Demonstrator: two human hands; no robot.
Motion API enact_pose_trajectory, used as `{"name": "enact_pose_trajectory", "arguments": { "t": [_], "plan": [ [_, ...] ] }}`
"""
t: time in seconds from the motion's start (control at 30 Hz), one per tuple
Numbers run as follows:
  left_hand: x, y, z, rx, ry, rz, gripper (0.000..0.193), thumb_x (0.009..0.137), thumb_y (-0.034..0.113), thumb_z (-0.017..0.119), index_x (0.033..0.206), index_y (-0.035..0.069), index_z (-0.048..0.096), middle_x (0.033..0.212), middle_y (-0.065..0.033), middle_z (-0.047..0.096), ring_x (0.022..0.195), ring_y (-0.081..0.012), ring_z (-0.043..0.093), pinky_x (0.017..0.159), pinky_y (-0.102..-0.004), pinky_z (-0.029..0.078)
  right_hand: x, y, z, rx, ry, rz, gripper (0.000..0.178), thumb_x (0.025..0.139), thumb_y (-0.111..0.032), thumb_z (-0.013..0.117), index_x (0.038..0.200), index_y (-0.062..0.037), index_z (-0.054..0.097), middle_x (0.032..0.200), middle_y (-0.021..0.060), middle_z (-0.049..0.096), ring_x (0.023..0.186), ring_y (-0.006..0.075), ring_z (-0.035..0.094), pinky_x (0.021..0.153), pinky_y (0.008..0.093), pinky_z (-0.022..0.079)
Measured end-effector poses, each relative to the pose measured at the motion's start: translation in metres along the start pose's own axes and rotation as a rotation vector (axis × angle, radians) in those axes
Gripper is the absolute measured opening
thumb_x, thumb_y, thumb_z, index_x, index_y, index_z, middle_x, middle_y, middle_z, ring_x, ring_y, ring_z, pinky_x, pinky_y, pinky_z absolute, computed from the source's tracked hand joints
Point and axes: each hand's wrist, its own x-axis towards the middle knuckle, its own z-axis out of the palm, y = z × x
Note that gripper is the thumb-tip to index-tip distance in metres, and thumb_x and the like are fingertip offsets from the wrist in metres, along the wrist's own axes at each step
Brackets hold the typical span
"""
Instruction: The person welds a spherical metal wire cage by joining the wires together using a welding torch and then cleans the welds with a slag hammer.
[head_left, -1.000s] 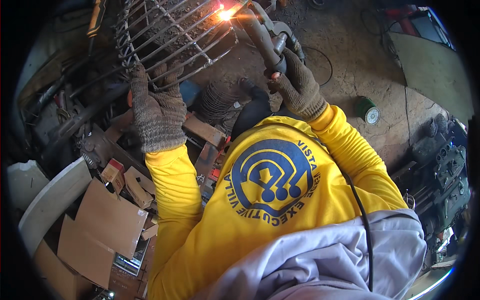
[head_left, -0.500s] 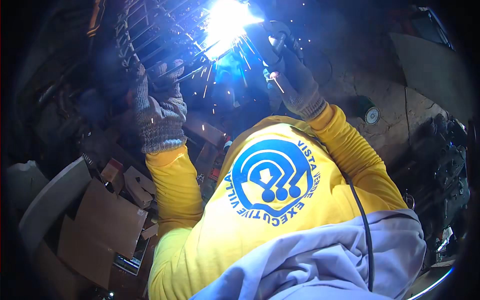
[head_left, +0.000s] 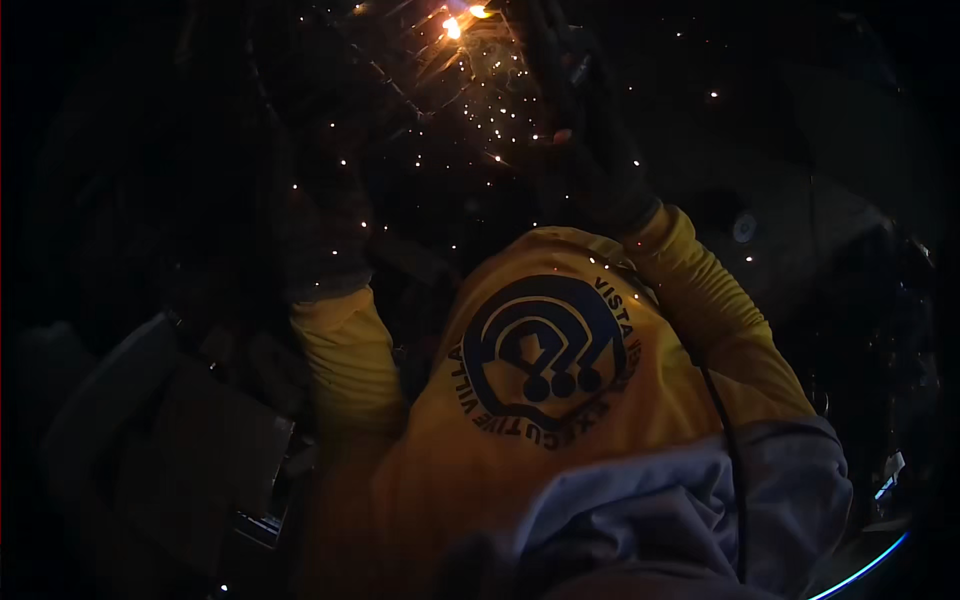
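The view is very dark, lit by orange glowing spots and scattered sparks at the top. My right hand [head_left: 605, 175], in a knit glove, is wrapped round a dark welding torch [head_left: 555, 65] at the upper right of the glow. On the left, my gloved left hand [head_left: 325, 225] is a dim shape at the lower edge of a metal grille [head_left: 395, 90] of thin bars. Its fingers are lost in shadow, with the forearm placed as when they gripped the bars. Glowing metal lies between the hands, nearer the torch.
Cardboard [head_left: 200, 450] lies at the lower left, beside a curved pale panel [head_left: 110, 385]. A round-ended object [head_left: 744, 228] stands right of my right forearm. A black cable [head_left: 735, 470] runs down my right side over grey cloth [head_left: 640, 510].
The bright blue-white arc has gone out, leaving orange glowing spots and drifting sparks. The whole scene has darkened. Both forearms stay in nearly the same place.
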Motion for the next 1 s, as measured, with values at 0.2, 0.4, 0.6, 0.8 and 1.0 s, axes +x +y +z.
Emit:
{"name": "enact_pose_trajectory", "arguments": {
  "t": [0.2,0.4,0.6,0.8,1.0],
  "plan": [
    [0.005,0.006,-0.004,0.311,-0.015,0.202,0.018,0.101,0.015,0.058,0.113,0.002,0.062,0.107,-0.0136,0.068,0.094,-0.0206,0.065,0.085,-0.0313,0.057,0.007,-0.018,-0.002,-0.124,-0.005,0.07,0.055,0.098,-0.018,0.06,0.144,0.0046,0.042,0.123,0.0169,0.064,0.11,0.0246,0.064,0.095,0.037,0.05],
    [0.015,0.005,0.007,-0.008,0.174,0.018,0.018,0.1,0.018,0.061,0.108,0.002,0.061,0.096,-0.0149,0.068,0.089,-0.0259,0.068,0.082,-0.0438,0.06,0.003,-0.021,0.0,0.092,-0.028,0.258,0.058,0.098,-0.024,0.06,0.144,0.0055,0.04,0.108,0.0139,0.066,0.096,0.0206,0.065,0.084,0.0329,0.052],
    [0.008,0.004,0.018,0.05,0.278,0.03,0.029,0.098,0.025,0.065,0.111,0.001,0.059,0.096,-0.0179,0.069,0.087,-0.0334,0.071,0.077,-0.0422,0.064,-0.002,-0.007,-0.003,-0.018,-0.125,0.196,0.062,0.099,-0.031,0.059,0.144,0.0056,0.038,0.101,0.0102,0.066,0.084,0.0153,0.066,0.075,0.0295,0.054],
    [0.01,0.003,0.019,0.019,0.297,0.034,0.033,0.097,0.027,0.067,0.113,0.0,0.058,0.099,-0.0208,0.068,0.089,-0.0379,0.071,0.081,-0.046,0.065,-0.005,-0.006,-0.003,-0.015,-0.139,0.213,0.063,0.099,-0.032,0.06,0.145,0.0052,0.037,0.104,0.0122,0.067,0.085,0.0168,0.067,0.074,0.0292,0.055],
    [0.01,0.003,0.017,-0.004,0.284,0.031,0.031,0.096,0.025,0.068,0.112,0.0,0.059,0.099,-0.021,0.068,0.088,-0.0338,0.072,0.081,-0.046,0.065,-0.006,-0.005,-0.004,-0.05,-0.15,0.236,0.064,0.1,-0.031,0.06,0.147,0.0049,0.035,0.106,0.0145,0.069,0.085,0.0184,0.068,0.073,0.0297,0.056]
  ]
}}
